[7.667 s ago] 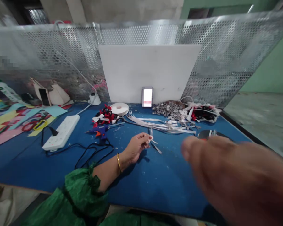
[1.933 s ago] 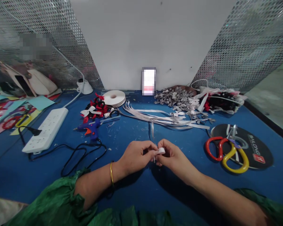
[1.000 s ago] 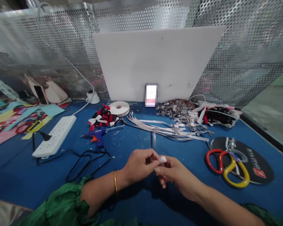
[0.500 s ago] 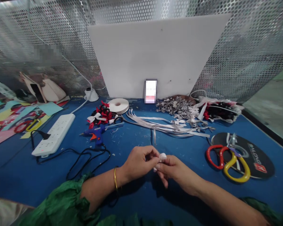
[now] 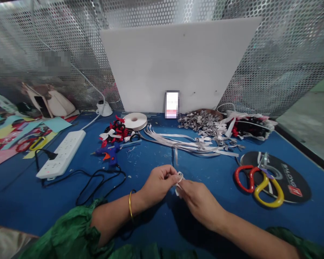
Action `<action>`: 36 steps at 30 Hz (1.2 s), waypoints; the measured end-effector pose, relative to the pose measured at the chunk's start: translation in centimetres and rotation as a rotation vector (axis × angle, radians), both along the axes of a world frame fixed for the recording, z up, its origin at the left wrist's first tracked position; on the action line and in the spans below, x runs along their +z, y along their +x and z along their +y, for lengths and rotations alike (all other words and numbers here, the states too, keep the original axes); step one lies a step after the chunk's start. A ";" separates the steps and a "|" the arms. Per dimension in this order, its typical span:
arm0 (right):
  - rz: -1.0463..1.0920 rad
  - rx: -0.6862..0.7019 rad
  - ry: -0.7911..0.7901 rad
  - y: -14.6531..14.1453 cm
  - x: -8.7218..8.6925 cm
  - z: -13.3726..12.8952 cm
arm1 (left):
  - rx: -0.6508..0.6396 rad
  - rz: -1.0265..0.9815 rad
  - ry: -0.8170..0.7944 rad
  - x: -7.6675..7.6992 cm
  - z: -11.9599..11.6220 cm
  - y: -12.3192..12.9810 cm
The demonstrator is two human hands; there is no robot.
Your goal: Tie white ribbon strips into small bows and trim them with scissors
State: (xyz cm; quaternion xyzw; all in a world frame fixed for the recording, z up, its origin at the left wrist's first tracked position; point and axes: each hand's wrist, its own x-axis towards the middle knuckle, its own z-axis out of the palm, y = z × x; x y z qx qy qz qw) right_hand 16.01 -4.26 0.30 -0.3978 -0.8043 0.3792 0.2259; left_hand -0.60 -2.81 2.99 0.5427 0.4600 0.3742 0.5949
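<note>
A small looped piece of white ribbon [image 5: 180, 175] is pinched between my two hands above the front middle of the blue table. My left hand [image 5: 160, 182] grips its loop with thumb and forefinger. From the other side my right hand [image 5: 202, 201] holds the ribbon, fingers curled and partly hidden; a white end [image 5: 177, 192] hangs below the fingertips. Beyond the hands lie long strips of white and grey ribbon [image 5: 175, 142], one short strip pointing toward me. A heap of grey and white ribbon bows [image 5: 202, 122] rests behind them on the right.
Left of my hands lies a blue glue gun [image 5: 111, 154] with a looping black cord, near a white power strip [image 5: 62, 154]. A ribbon roll [image 5: 135, 121] and red, black and white bows [image 5: 115, 132] sit behind. Scissors [image 5: 268, 190] lie on a black disc at right.
My right hand has turned over, its back now facing up and its fingers curled in. The white ribbon between my hands now shows an open loop.
</note>
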 end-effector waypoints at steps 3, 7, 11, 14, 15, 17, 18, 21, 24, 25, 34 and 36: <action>-0.211 0.056 0.417 0.2 0.0 -0.2 | 0.013 -0.172 -0.257 0.0 0.0 0.1; -0.342 0.049 0.616 -0.1 -0.1 -0.2 | 0.032 -0.267 -0.436 -0.3 0.3 0.0; -0.286 0.034 0.566 -0.3 -0.2 -0.5 | 0.036 -0.323 -0.514 -0.4 0.4 0.0; -0.062 -0.030 0.265 -0.3 0.1 -0.5 | 0.010 -0.307 -0.429 -0.1 0.5 -0.1; 0.035 -0.049 0.130 -0.2 0.2 -0.4 | 0.004 -0.297 -0.384 0.0 0.6 -0.1; 0.213 -0.060 -0.131 -0.1 0.6 0.0 | 0.001 -0.273 -0.311 0.1 0.7 -0.2; 0.284 -0.058 -0.247 0.0 0.8 0.2 | 0.005 -0.259 -0.291 0.2 0.7 -0.3; 0.442 -0.081 -0.548 -0.1 1.1 0.6 | 0.022 -0.211 -0.241 0.1 0.8 -0.3; 0.530 -0.100 -0.743 -0.4 1.1 0.6 | 0.016 -0.162 -0.193 0.0 0.6 -0.2; 0.541 -0.095 -0.778 -0.5 1.1 0.5 | 0.010 -0.151 -0.184 0.0 0.5 -0.1; 0.430 -0.111 -0.688 -0.9 0.8 0.0 | -0.036 -0.110 -0.150 0.1 -0.1 0.2; 0.386 -0.106 -0.644 -0.8 0.6 0.1 | -0.035 -0.121 -0.151 0.1 -0.1 0.1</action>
